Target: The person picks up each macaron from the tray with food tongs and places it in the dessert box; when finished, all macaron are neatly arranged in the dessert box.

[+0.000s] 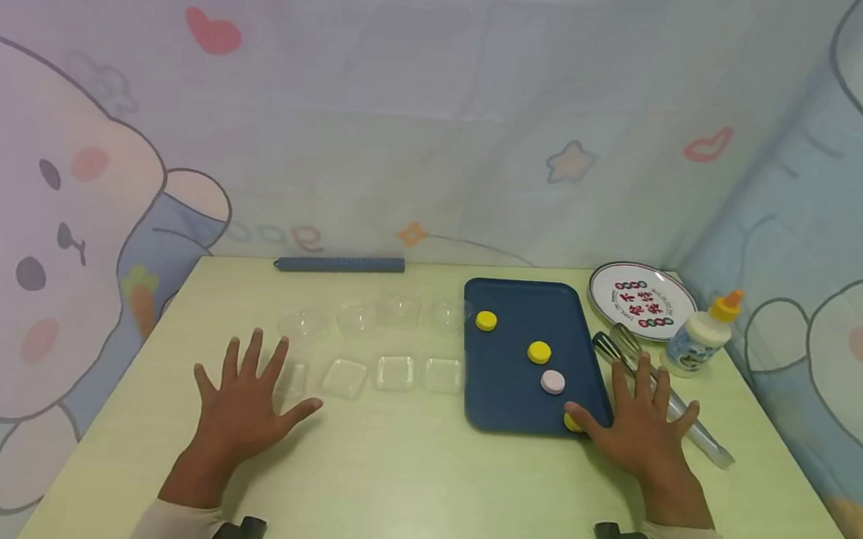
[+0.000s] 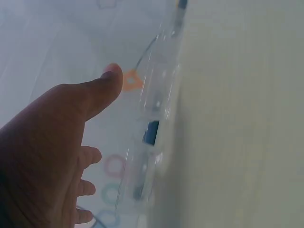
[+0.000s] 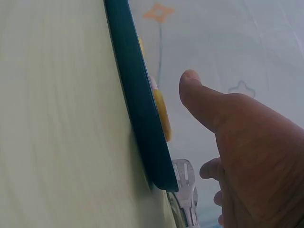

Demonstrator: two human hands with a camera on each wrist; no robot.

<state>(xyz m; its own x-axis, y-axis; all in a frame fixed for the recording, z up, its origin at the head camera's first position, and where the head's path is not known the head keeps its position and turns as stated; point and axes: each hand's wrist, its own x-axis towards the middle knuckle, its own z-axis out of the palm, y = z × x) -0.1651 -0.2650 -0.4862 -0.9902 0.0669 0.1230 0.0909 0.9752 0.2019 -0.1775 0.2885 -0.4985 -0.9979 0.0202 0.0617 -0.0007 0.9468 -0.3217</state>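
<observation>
My left hand [image 1: 245, 407] has its fingers spread over the left of the table, just in front of several small clear plastic boxes [image 1: 395, 373] and their clear domed lids [image 1: 361, 320]. Nothing is in that hand. On the right, my other hand [image 1: 642, 426] is spread too and holds nothing; its thumb overlaps the near right corner of a dark blue tray [image 1: 497, 399]. On the tray lie several round yellow pieces [image 1: 539, 352] like macarons and a pale pink one [image 1: 553, 382]. The right thumb partly covers the nearest yellow piece [image 3: 162, 115] in the head view.
Metal tongs [image 1: 701, 439] lie beside the tray, partly behind my right hand. A white plate [image 1: 636, 296] with red lettering and a white bottle [image 1: 697, 338] with an orange cap stand at the back right. Along the back edge lies a blue-grey stick [image 1: 339, 264].
</observation>
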